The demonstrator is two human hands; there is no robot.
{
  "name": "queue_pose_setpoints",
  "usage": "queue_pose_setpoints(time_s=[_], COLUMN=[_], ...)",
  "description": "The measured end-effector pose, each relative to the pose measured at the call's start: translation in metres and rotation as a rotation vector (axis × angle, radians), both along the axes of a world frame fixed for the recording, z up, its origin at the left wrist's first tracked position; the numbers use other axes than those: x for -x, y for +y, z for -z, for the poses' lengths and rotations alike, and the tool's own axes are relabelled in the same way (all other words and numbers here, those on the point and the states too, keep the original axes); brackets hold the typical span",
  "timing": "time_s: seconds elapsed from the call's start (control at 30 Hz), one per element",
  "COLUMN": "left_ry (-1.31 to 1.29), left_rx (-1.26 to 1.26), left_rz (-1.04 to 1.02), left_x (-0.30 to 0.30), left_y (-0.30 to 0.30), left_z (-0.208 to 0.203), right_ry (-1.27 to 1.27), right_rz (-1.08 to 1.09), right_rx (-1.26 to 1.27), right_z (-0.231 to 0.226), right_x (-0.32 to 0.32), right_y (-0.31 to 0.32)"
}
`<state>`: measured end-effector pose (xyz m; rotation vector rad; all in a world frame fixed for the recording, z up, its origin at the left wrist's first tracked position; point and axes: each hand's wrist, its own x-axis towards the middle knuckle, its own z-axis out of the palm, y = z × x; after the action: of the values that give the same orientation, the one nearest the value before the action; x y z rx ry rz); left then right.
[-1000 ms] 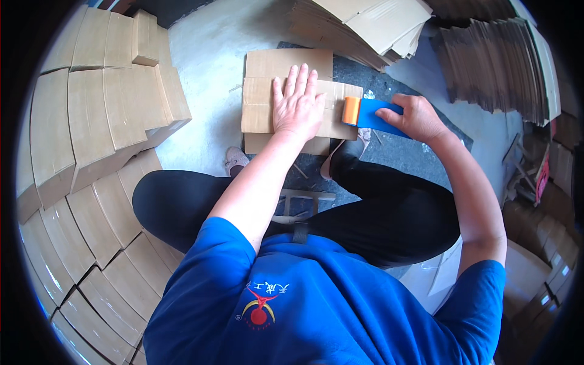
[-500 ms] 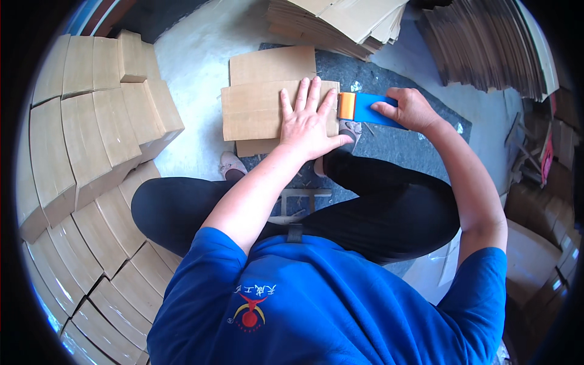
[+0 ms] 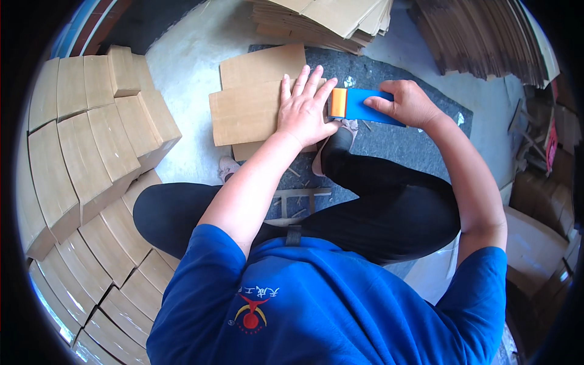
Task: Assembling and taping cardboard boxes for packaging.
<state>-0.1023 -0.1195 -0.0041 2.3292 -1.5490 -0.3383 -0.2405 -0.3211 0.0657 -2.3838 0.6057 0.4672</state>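
Observation:
A brown cardboard box stands between my feet with one flap spread out on its far side. My left hand lies flat on the box's top near the right edge, fingers spread. In my right hand is a blue tape dispenser with an orange roller part at its front. That front end is against the box's right edge, beside my left thumb. Whether tape is stuck to the box there I cannot make out.
Stacked closed boxes rise along my left. Flat cardboard sheets are piled ahead, and more folded sheets stand at the far right. A dark mat covers the floor under the box.
The tape dispenser and my right hand have shifted slightly left, up to the box edge. My left hand remains spread on the box. The whole view has turned a little.

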Motion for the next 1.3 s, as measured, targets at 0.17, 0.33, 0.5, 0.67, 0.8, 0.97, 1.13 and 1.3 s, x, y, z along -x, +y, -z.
queue_pose_setpoints(time_s=[0.17,0.33,0.5,0.67,0.8,0.97,1.13,1.3], left_ry=[-0.007,0.038,0.040,0.050,0.057,0.034,-0.026,-0.039], left_rx=[-0.079,-0.074,-0.038,-0.092,-0.053,-0.019,-0.056,-0.050], left_rz=[0.024,0.010,-0.009,0.019,0.040,0.041,0.062,0.095], left_x=[-0.004,-0.003,-0.005,-0.003,-0.006,-0.008,-0.009,-0.009], left_y=[-0.002,-0.010,-0.008,-0.012,-0.010,-0.010,-0.010,-0.009], left_z=[-0.006,-0.003,0.002,0.000,0.002,0.004,0.010,0.009], right_ry=[-0.013,-0.002,-0.023,0.026,0.084,-0.008,-0.012,0.015], right_rz=[0.030,0.085,0.057,-0.017,-0.057,-0.008,0.025,-0.006], right_rx=[-0.015,0.002,0.073,0.143,0.222,0.107,-0.043,-0.027], right_z=[-0.031,-0.034,-0.025,0.006,0.017,0.021,0.008,0.004], right_x=[0.006,0.020,0.028,0.025,0.011,0.027,0.042,0.038], right_y=[0.000,-0.008,-0.013,-0.020,-0.011,-0.027,-0.040,-0.045])
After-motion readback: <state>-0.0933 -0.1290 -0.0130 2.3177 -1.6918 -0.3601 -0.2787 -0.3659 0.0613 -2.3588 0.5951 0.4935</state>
